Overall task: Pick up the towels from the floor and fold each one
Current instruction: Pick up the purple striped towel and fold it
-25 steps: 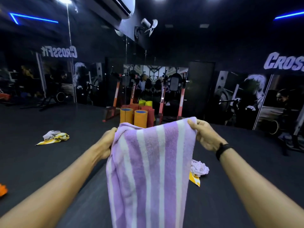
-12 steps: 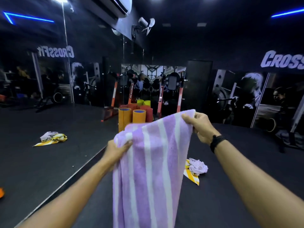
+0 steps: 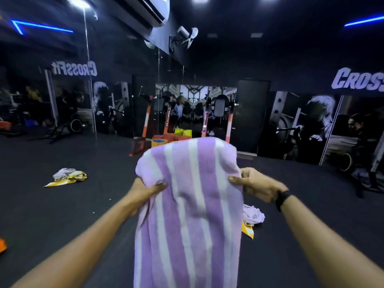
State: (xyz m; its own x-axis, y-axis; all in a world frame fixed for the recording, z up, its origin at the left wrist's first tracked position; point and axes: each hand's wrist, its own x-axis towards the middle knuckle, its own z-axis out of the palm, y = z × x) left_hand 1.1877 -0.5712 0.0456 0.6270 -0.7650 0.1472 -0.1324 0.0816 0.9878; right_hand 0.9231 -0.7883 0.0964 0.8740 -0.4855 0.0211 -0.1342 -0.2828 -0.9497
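Both hands, left (image 3: 145,189) and right (image 3: 257,185), clamp the striped purple towel's (image 3: 187,215) side edges.

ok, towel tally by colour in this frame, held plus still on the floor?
Purple-and-white striped towel, held by left hand and right hand: 1
Yellow-and-white towels on the floor: 2
Pale crumpled towels lying on them: 2
Total: 5
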